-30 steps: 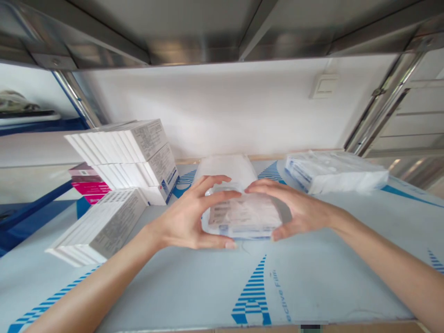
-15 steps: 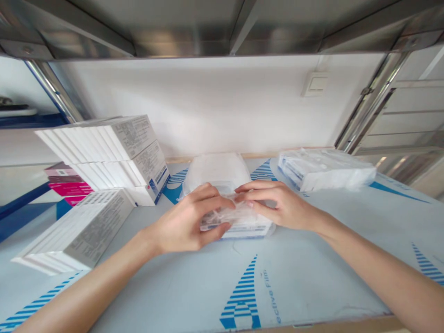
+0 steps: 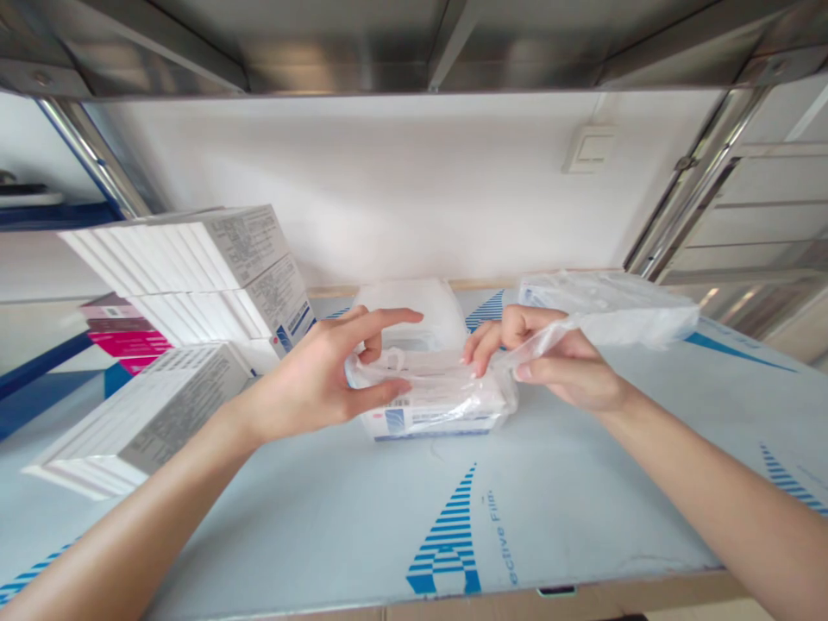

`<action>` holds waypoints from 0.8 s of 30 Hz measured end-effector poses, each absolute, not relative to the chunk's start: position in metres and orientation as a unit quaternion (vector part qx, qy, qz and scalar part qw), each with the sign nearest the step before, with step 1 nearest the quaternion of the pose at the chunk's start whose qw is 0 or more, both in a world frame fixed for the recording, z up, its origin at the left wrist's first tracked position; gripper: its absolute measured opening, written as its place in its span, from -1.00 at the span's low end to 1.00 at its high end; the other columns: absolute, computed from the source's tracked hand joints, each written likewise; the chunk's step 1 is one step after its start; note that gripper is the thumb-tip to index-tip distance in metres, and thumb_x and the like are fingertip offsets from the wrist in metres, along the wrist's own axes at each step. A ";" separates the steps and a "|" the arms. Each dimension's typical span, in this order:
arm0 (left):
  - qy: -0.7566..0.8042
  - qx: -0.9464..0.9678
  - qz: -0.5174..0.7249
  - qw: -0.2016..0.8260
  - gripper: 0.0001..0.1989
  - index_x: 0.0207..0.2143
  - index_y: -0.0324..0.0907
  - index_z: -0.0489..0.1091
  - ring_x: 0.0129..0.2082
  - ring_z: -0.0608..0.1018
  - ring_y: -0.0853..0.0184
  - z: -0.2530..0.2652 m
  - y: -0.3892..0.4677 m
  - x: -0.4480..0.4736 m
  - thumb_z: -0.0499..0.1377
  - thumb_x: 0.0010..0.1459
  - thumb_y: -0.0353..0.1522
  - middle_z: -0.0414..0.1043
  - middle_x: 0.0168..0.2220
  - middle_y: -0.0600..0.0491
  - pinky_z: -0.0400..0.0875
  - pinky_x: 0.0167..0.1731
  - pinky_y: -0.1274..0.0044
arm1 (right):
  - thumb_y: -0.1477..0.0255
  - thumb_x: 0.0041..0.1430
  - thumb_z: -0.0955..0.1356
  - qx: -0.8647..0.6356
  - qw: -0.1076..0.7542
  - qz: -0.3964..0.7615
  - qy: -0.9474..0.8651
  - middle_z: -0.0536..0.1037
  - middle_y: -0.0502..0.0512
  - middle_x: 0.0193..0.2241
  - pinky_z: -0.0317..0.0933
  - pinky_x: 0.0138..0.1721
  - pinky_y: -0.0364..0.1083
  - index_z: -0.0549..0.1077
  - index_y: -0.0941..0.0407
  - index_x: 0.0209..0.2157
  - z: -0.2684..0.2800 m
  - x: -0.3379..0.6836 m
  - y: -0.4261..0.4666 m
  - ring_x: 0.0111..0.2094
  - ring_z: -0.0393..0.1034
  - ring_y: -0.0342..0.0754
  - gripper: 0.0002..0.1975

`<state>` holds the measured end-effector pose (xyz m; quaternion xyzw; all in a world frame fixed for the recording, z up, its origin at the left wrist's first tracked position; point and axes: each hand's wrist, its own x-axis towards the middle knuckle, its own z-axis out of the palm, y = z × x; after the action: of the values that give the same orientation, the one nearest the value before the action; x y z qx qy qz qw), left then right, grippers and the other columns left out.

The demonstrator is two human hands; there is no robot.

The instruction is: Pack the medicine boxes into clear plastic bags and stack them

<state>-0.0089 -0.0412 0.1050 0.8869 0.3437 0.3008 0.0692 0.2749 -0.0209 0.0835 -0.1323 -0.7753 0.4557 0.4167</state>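
Note:
A pack of white boxes (image 3: 446, 423) lies in front of me inside a clear plastic bag (image 3: 475, 392). My right hand (image 3: 556, 358) pinches a stretched strip of that bag between thumb and forefinger, off the pack's right end. Its other fingertips hang over the bag's top. At the pack's left end is my left hand (image 3: 323, 371), thumb and forefinger spread wide. The forefinger points over the far side while the thumb lies along the near top edge. Its curled fingers are partly hidden near the plastic. Directly behind stands a translucent white stack (image 3: 414, 302), seemingly plastic bags.
White boxes (image 3: 252, 250) are stacked at the left, with a lower row (image 3: 155, 414) in front and pink boxes (image 3: 126, 345) behind. A wrapped pack (image 3: 608, 302) sits back right. A metal shelf (image 3: 349, 47) overhangs the film-covered tabletop (image 3: 310, 535).
My right hand has moved right, drawing a strip of the plastic out with it. My left hand has shifted left and spread its thumb and forefinger. More of the pack's front shows.

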 end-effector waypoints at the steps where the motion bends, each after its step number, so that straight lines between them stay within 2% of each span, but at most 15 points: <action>1: 0.346 0.887 0.298 0.062 -0.69 -0.01 -0.12 0.46 -0.39 0.40 0.39 0.105 -0.041 -0.009 0.28 0.18 -0.31 0.29 -0.44 0.15 0.34 -0.30 0.54 | 0.51 0.08 0.37 -0.130 0.422 0.460 -0.770 0.64 0.07 -0.38 0.27 -0.01 0.14 0.27 0.05 -0.42 0.083 0.276 -0.021 -0.14 0.50 0.09 -0.84; 3: 0.336 0.889 0.306 0.059 -0.90 -0.29 -0.15 0.50 -0.36 0.42 0.37 0.106 -0.040 -0.010 0.24 0.21 -0.31 0.33 -0.44 0.11 0.34 -0.28 0.52 | 0.48 0.16 0.36 -0.153 0.434 0.428 -0.778 0.60 0.04 -0.43 0.29 -0.05 0.12 0.30 0.05 -0.40 0.082 0.277 -0.021 -0.19 0.51 0.08 -0.88; 5: 0.323 0.885 0.329 0.069 -0.80 -0.46 -0.18 0.42 -0.28 0.45 0.35 0.107 -0.040 -0.010 0.23 0.22 -0.31 0.39 -0.35 0.04 0.37 -0.25 0.50 | 0.45 0.21 0.35 -0.205 0.446 0.338 -0.803 0.57 0.03 -0.41 0.30 -0.08 0.09 0.36 0.05 -0.35 0.082 0.277 -0.023 -0.23 0.50 0.05 -0.94; 8: 0.299 0.873 0.365 0.125 -0.70 -0.54 -0.17 0.22 -0.16 0.51 0.32 0.108 -0.042 -0.009 0.21 0.22 -0.36 0.45 -0.19 -0.03 0.42 -0.18 0.47 | 0.46 0.23 0.35 -0.274 0.430 0.169 -0.843 0.54 0.04 -0.33 0.31 -0.14 0.02 0.42 0.04 -0.27 0.083 0.277 -0.028 -0.25 0.47 0.02 -0.96; 9: 0.288 0.866 0.377 0.160 -0.66 -0.55 -0.15 0.14 -0.17 0.53 0.32 0.108 -0.043 -0.008 0.19 0.23 -0.38 0.47 -0.23 -0.01 0.43 -0.20 0.47 | 0.46 0.23 0.35 -0.280 0.419 0.126 -0.855 0.55 0.05 -0.30 0.30 -0.16 0.01 0.43 0.04 -0.24 0.083 0.276 -0.029 -0.25 0.46 0.01 -0.94; 11: 0.271 0.845 0.397 0.234 -0.62 -0.54 -0.11 0.02 -0.33 0.55 0.36 0.108 -0.046 -0.008 0.17 0.25 -0.39 0.44 -0.44 0.08 0.44 -0.33 0.50 | 0.46 0.26 0.34 -0.276 0.406 0.088 -0.867 0.55 0.05 -0.30 0.30 -0.18 0.00 0.44 0.03 -0.22 0.084 0.275 -0.031 -0.25 0.46 0.00 -0.93; 13: 0.279 0.830 0.408 0.259 -0.64 -0.51 -0.10 0.02 -0.55 0.46 0.44 0.109 -0.048 -0.008 0.14 0.28 -0.38 0.30 -0.60 0.19 0.35 -0.51 0.57 | 0.42 0.32 0.30 -0.263 0.419 0.125 -0.860 0.53 0.04 -0.35 0.30 -0.19 0.01 0.45 0.04 -0.29 0.086 0.273 -0.031 -0.27 0.44 -0.01 -0.91; 15: 0.293 0.850 0.386 0.208 -0.73 -0.47 -0.12 0.17 -0.65 0.32 0.50 0.110 -0.049 -0.009 0.15 0.29 -0.36 0.22 -0.64 0.24 0.23 -0.61 0.60 | 0.36 0.36 0.28 -0.239 0.465 0.217 -0.825 0.48 0.02 -0.42 0.32 -0.17 0.03 0.41 0.04 -0.39 0.087 0.271 -0.031 -0.31 0.43 -0.02 -0.80; 18: 0.284 0.906 0.302 0.085 -0.91 -0.26 -0.15 0.46 -0.58 0.33 0.50 0.111 -0.048 -0.011 0.22 0.26 -0.31 0.34 -0.50 0.16 0.25 -0.56 0.59 | 0.27 0.36 0.28 -0.193 0.523 0.356 -0.750 0.43 -0.03 -0.53 0.34 -0.11 0.10 0.29 0.03 -0.42 0.090 0.267 -0.030 -0.32 0.45 0.01 -0.74; 20: 0.284 0.924 0.255 0.028 -0.80 -0.13 -0.12 0.51 -0.49 0.41 0.48 0.110 -0.047 -0.012 0.27 0.23 -0.26 0.44 -0.30 0.07 0.32 -0.47 0.58 | 0.22 0.36 0.29 -0.172 0.524 0.415 -0.724 0.43 -0.06 -0.58 0.34 -0.15 0.11 0.25 0.01 -0.40 0.092 0.266 -0.030 -0.34 0.47 0.04 -0.74; 22: 0.297 0.927 0.231 -0.005 -0.84 -0.16 -0.12 0.54 -0.45 0.45 0.46 0.109 -0.048 -0.013 0.26 0.24 -0.27 0.46 -0.17 0.03 0.37 -0.41 0.55 | 0.18 0.37 0.26 -0.165 0.511 0.438 -0.721 0.41 -0.08 -0.62 0.34 -0.20 0.10 0.22 0.01 -0.41 0.093 0.266 -0.029 -0.43 0.46 0.01 -0.71; 24: 0.286 0.931 0.227 0.008 -0.88 -0.29 -0.13 0.56 -0.43 0.47 0.45 0.109 -0.051 -0.013 0.23 0.27 -0.33 0.45 -0.17 0.03 0.39 -0.35 0.53 | 0.13 0.38 0.22 -0.173 0.503 0.426 -0.732 0.33 -0.13 -0.67 0.33 -0.21 0.10 0.21 0.02 -0.44 0.095 0.268 -0.029 -0.58 0.37 -0.05 -0.65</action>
<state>-0.0127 -0.0506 0.1092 0.9309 0.2860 0.2269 0.0075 0.2679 -0.0293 0.0947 -0.1726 -0.7318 0.4259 0.5033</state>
